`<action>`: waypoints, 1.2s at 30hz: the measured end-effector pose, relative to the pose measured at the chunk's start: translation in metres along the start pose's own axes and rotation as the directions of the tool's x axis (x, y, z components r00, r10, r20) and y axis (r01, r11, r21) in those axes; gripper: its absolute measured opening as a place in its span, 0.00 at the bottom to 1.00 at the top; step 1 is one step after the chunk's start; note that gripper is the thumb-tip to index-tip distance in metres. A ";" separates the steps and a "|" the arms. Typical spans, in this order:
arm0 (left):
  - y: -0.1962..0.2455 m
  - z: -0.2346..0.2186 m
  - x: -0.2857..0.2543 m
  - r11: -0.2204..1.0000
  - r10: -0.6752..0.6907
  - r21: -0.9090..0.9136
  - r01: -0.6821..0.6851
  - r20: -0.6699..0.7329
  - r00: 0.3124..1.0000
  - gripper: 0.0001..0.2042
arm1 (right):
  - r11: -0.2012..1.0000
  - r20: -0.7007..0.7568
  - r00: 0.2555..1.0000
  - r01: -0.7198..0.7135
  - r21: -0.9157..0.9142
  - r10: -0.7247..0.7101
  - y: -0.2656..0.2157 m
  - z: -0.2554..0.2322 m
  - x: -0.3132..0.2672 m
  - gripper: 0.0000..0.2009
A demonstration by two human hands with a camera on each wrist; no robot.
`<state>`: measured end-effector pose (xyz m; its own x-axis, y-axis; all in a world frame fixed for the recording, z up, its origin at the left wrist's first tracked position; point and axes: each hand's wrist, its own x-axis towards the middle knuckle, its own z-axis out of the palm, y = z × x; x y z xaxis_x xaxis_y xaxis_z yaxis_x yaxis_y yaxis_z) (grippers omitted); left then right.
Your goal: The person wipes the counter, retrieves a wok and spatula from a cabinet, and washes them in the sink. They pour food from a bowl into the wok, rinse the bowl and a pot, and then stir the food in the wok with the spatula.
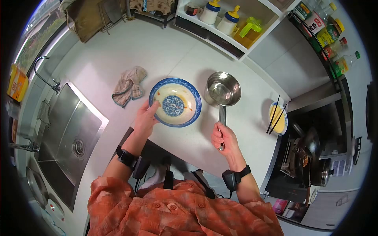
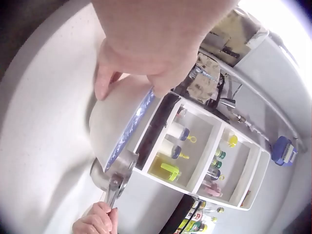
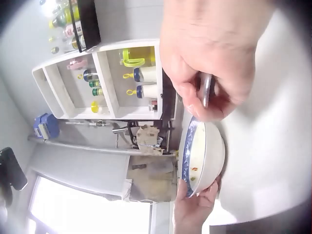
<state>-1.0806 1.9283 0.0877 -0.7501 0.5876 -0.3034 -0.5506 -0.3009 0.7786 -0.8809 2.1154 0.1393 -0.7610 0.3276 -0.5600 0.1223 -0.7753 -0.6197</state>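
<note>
A blue-and-white bowl (image 1: 173, 105) with yellowish and reddish residue inside is gripped at its left rim by my left hand (image 1: 146, 117). In the left wrist view the thumb and fingers of the left hand (image 2: 141, 53) pinch the bowl's wall (image 2: 117, 112). My right hand (image 1: 224, 138) holds a small steel saucepan (image 1: 223, 88) by its long handle (image 1: 223, 116), fingers curled round it. Shiny and bare inside, the pan is to the right of the bowl. From the right wrist, the bowl (image 3: 209, 151) shows tilted in the left hand (image 3: 192, 212).
A crumpled cloth (image 1: 129, 85) lies left of the bowl, beside the steel sink (image 1: 63, 137). On the right, chopsticks (image 1: 276, 118) rest across a plate of yellow food (image 1: 279, 122). Beyond it a wok (image 1: 309, 145) stands on the stove. Shelves with jars (image 1: 210, 13) line the back.
</note>
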 end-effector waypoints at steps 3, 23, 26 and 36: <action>0.004 0.007 -0.003 1.000 -0.001 0.007 0.001 -0.011 1.000 0.14 | 0.997 -0.008 1.000 -0.021 -0.070 0.021 -0.001 0.003 -0.009 0.09; 0.001 -0.001 0.000 1.000 -0.025 -0.003 0.025 0.026 0.999 0.15 | 0.944 -0.058 0.998 -0.026 -0.328 0.008 -0.003 0.010 -0.022 0.10; 0.000 -0.003 0.001 1.000 -0.028 -0.007 0.029 0.030 0.999 0.15 | 0.934 -0.063 0.998 -0.015 -0.358 -0.009 -0.002 0.009 -0.021 0.09; 0.004 0.000 -0.002 0.999 -0.034 -0.004 0.034 0.040 0.999 0.16 | 0.909 -0.085 0.996 0.000 -0.416 -0.039 -0.002 0.010 -0.020 0.10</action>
<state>-1.0809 1.9259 0.0917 -0.7158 0.6271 -0.3073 -0.5774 -0.2839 0.7655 -0.8724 2.1052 0.1570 -0.7081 0.4024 -0.5802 0.3761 -0.4805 -0.7923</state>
